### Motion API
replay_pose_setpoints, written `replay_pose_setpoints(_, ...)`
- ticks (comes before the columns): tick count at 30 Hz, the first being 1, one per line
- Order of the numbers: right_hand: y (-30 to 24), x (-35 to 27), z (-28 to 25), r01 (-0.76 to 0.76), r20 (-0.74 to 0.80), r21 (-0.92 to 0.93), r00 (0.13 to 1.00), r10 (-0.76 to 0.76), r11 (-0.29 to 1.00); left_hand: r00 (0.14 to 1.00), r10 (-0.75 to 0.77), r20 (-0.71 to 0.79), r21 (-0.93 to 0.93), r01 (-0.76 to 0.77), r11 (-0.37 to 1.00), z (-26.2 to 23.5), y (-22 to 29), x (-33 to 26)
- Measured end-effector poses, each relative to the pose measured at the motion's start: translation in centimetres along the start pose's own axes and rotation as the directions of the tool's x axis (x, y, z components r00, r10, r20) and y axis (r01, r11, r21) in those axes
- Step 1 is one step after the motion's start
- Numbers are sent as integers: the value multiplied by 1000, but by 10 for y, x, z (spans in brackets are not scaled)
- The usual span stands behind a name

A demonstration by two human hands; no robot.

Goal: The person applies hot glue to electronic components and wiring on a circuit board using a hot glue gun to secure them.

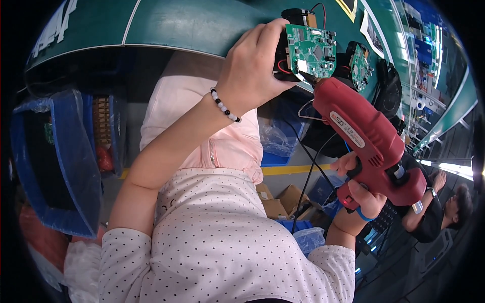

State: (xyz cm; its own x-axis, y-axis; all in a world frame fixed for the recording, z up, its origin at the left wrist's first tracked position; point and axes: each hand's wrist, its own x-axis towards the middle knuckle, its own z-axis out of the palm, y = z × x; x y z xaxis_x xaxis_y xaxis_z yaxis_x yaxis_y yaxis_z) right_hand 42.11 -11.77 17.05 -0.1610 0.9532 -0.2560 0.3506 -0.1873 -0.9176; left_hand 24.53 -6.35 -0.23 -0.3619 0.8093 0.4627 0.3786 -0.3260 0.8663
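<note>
Head cam: green table (177,25) lies beyond L hand (255,65). 2nd board (359,68), also green, sits on it, to R of what L hand holds. Blue bin (81,166) well off, below-left of L hand; cardboard boxes (275,206) on floor, left of R hand (365,194), w/ black cord (309,169) hanging between. Another person (429,224), dark top, off to R hand's right. In the way: glue gun (356,121) body hides part of the dark stuff behind it; L hand covers the near-left part of its load.

L hand: clamped on circuit board (316,50) & its black housing, just right of its fingers, chip side showing. R hand: wrapped round gun's handle, nozzle (309,79) up-left of it, at board's lower edge by a white connector (302,65); can't tell if touching, or if trigger's squeezed.
</note>
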Motion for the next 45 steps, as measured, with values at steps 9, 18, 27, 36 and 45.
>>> replay_pose_setpoints(9,0,-1,-1,-12,-12,-16,1000,12,1000,1000,-4,-1,-2,4,1000,0,1,0)
replay_pose_setpoints(18,1,-1,1,-4,-12,-8,1000,4,1000,1000,12,-21,1,-12,1000,1,0,0)
replay_pose_setpoints(27,-3,2,5,-32,-40,-15,999,31,999,1000,-1,24,-21,1,1000,-1,1,0)
replay_pose_setpoints(36,-4,5,6,6,50,-32,999,-5,999,1000,-9,-17,0,9,1000,0,0,0)
replay_pose_setpoints(45,-1,5,3,19,32,0,999,-19,1000,999,-11,35,-22,12,1000,-1,2,1)
